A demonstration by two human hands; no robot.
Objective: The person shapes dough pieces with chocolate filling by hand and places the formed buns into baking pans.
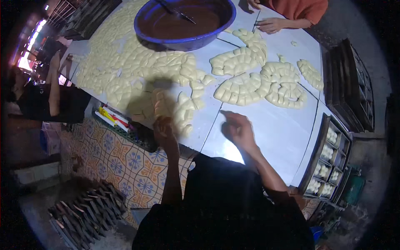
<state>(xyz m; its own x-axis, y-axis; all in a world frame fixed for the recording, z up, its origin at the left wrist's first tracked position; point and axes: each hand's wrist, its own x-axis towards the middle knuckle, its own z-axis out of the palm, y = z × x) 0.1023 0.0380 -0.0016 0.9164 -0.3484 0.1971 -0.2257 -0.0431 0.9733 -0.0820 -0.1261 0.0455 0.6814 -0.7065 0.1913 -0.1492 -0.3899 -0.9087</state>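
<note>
Pale, cream-coloured dough pieces (166, 83) are seen spread across a grey metal bench (271, 133), laid edge to edge in curved rows and dense sheets, each piece small, plump and pillow-shaped. The left hand (163, 130) is held at the near edge of the bench, just beside the closest pieces; whether it is grasping one cannot be told, since it is blurred and in shadow. The right hand (237, 129) is raised over a bare stretch of the bench, fingers loosely curled, and its grip cannot be told either. A large blue basin (183, 39) of brown filling (a utensil rests in it) is set at the far side, touching the dough sheet. Two curved clusters (250, 89) lie apart to the right. A metal tray (329, 162) of compartments, several already filled with pale pieces, is placed at the bench's right edge. Another person's hand (271, 26), in an orange sleeve, rests on the far end.
</note>
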